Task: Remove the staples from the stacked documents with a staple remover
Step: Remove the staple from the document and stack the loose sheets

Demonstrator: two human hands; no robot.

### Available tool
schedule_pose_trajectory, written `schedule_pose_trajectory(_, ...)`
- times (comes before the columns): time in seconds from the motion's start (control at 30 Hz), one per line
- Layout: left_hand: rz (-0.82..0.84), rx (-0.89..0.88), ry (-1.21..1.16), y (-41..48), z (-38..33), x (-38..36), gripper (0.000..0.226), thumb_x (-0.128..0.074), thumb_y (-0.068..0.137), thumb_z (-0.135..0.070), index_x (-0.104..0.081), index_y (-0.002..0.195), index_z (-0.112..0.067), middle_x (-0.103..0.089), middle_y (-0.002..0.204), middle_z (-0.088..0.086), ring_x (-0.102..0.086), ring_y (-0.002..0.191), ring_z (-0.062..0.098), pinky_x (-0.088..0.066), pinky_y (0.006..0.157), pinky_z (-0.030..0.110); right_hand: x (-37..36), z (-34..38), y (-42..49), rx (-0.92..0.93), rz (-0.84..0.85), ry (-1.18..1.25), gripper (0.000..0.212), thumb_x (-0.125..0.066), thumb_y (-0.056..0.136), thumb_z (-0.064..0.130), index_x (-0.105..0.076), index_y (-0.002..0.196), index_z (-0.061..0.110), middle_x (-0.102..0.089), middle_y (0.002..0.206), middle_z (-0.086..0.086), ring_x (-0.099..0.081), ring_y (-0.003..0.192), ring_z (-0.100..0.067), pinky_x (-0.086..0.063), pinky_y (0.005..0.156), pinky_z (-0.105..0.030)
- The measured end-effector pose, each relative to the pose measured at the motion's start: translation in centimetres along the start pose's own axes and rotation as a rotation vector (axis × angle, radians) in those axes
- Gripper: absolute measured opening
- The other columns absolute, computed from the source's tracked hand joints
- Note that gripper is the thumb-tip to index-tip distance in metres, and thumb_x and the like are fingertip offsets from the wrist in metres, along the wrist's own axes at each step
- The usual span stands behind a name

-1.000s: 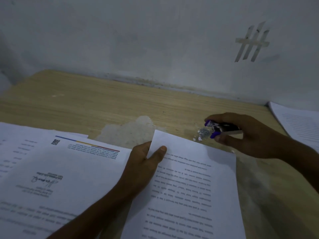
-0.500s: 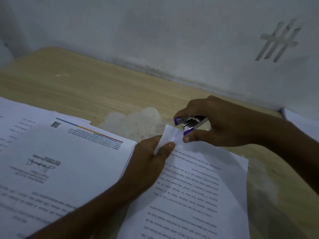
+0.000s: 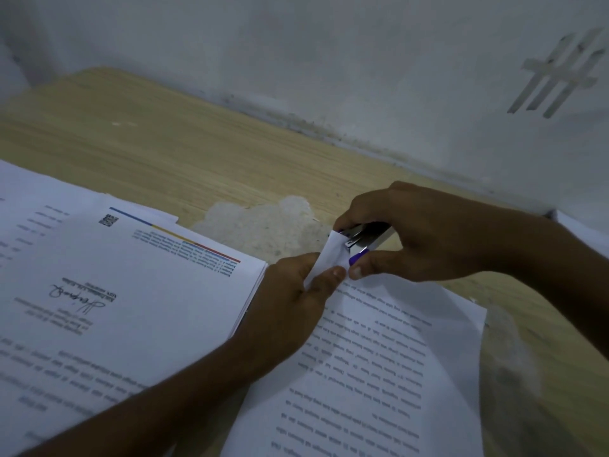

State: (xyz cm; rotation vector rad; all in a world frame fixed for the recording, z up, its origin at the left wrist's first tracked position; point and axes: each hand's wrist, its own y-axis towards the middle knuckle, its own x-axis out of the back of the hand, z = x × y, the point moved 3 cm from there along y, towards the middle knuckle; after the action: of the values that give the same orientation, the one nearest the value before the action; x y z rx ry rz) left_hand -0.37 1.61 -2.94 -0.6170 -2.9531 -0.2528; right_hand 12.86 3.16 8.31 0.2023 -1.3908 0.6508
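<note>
**Jaws on the corner, tear risk**

Right hand (image 3: 428, 232) grips the staple remover (image 3: 364, 240), metal jaws at the lifted corner of the stapled document (image 3: 379, 357); left hand (image 3: 296, 291) pinches that corner beside them. Staple hidden. Pull crooked and the paper could rip or slip the pinch. The document lies toward the near right of the bench (image 3: 164, 150)

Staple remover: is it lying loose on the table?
No, the right hand grips the staple remover at the lifted corner of the document that the left hand pinches.
</note>
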Motion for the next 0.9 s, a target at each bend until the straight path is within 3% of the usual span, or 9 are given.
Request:
schedule_pose_trajectory(0.17, -0.01, 0.022, 0.0, -0.06, 0.15, -0.01, 0.026, -0.045, 0.081, -0.046, -0.063, 0.09, -0.029, -0.069, 0.078, -0.009, -0.064, 0.072, 0.003, -0.046, 0.061, 0.009, -0.33, 0.09, 0.23, 0.039, 0.012, 0.036, 0.043, -0.054, 0.083, 0.059, -0.063, 0.115, 0.032, -0.063, 0.102, 0.019, -0.058, 0.091, 0.0, -0.051, 0.083, -0.029)
schedule_pose_trajectory(0.4, -0.018, 0.027, 0.016, 0.05, 0.59, 0.04, 0.044, -0.045, 0.079, -0.049, -0.067, 0.099, -0.017, -0.072, 0.085, 0.003, -0.066, 0.074, 0.012, -0.053, 0.069, 0.02, -0.63, -0.01, 0.5, 0.075, -0.008, 0.038, 0.029, -0.061, 0.087, 0.049, -0.065, 0.112, 0.037, -0.061, 0.094, 0.024, -0.058, 0.086, 0.003, -0.044, 0.075, -0.016)
schedule_pose_trajectory(0.73, -0.015, 0.076, 0.024, 0.08, 0.72, 0.1, 0.037, -0.043, 0.077, -0.049, -0.064, 0.093, -0.022, -0.071, 0.086, 0.0, -0.066, 0.075, 0.01, -0.049, 0.066, 0.009, -0.76, 0.28, 0.67, 0.073, -0.01, 0.019, 0.038, -0.053, 0.082, 0.055, -0.066, 0.111, 0.034, -0.062, 0.094, 0.022, -0.058, 0.084, 0.002, -0.046, 0.074, -0.018)
schedule_pose_trajectory(0.9, -0.007, 0.068, -0.025, 0.06, 0.8, 0.08, 0.047, -0.045, 0.078, -0.048, -0.069, 0.1, -0.014, -0.073, 0.089, 0.004, -0.068, 0.078, 0.014, -0.055, 0.075, 0.024, -0.63, 0.33, 0.65, 0.081, -0.017, 0.018, 0.034, -0.054, 0.082, 0.054, -0.066, 0.109, 0.036, -0.062, 0.092, 0.023, -0.058, 0.084, 0.003, -0.044, 0.073, -0.017)
